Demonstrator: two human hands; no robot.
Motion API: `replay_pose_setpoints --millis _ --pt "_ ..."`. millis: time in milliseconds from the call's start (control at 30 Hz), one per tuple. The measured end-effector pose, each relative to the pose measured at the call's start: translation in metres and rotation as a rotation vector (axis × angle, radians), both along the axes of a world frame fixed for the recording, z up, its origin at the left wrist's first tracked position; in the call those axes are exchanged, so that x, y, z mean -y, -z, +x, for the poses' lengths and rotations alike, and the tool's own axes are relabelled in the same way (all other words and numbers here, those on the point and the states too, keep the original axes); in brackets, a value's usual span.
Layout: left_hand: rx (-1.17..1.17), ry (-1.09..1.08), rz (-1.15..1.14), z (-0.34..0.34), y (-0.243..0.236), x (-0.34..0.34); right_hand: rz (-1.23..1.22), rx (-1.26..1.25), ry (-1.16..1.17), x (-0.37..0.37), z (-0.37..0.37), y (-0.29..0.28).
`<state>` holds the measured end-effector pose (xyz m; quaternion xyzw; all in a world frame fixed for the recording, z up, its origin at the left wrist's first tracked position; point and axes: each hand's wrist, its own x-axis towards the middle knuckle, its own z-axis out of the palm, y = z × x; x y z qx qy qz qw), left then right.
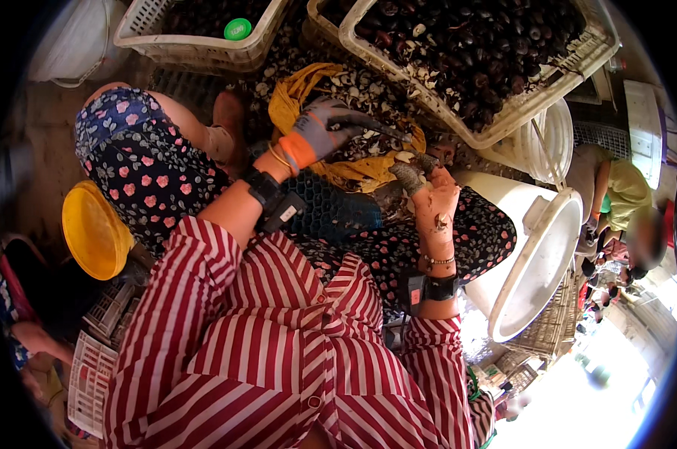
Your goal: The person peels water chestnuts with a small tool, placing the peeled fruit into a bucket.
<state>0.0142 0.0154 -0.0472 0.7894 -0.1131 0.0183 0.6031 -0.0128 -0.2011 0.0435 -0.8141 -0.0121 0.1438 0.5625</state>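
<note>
My left hand (325, 132), in a grey and orange glove, is closed around a dark narrow tool (387, 130) that points right; its exact kind is unclear. Close by on the right, my right hand (434, 187) has curled fingers with grey textured covers on some of them. A small pale piece (404, 157) shows at its fingertips; whether they grip it is hard to make out. Beneath both hands lies a yellow cloth (353, 173), strewn with pale peelings (357, 86). Dark, round, chestnut-like pieces (473, 49) fill the large crate beyond.
A white crate (181, 51) with a green round lid (237, 29) stands far left. On the right a white bucket (537, 262) lies tilted by my knee. At left is a yellow bucket (92, 230). Another person (615, 187) bends over at the far right.
</note>
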Motion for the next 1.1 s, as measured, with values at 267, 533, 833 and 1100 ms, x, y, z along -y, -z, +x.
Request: replay_pose_setpoints --millis 267,533,833,1100 --pt "0.082 -0.008 -0.066 0.001 -0.003 -0.001 0.085 -0.052 0.138 -0.027 0.001 -0.019" --pt "0.061 -0.064 0.030 0.001 -0.021 -0.002 0.179 -0.040 0.189 -0.028 -0.001 -0.017" --pt "-0.152 -0.074 0.304 0.004 -0.015 -0.006 0.263 -0.094 0.276 -0.038 -0.005 -0.014" --pt "0.323 -0.024 0.239 -0.009 -0.051 0.017 1.123 -0.679 0.578 -0.022 -0.005 0.015"
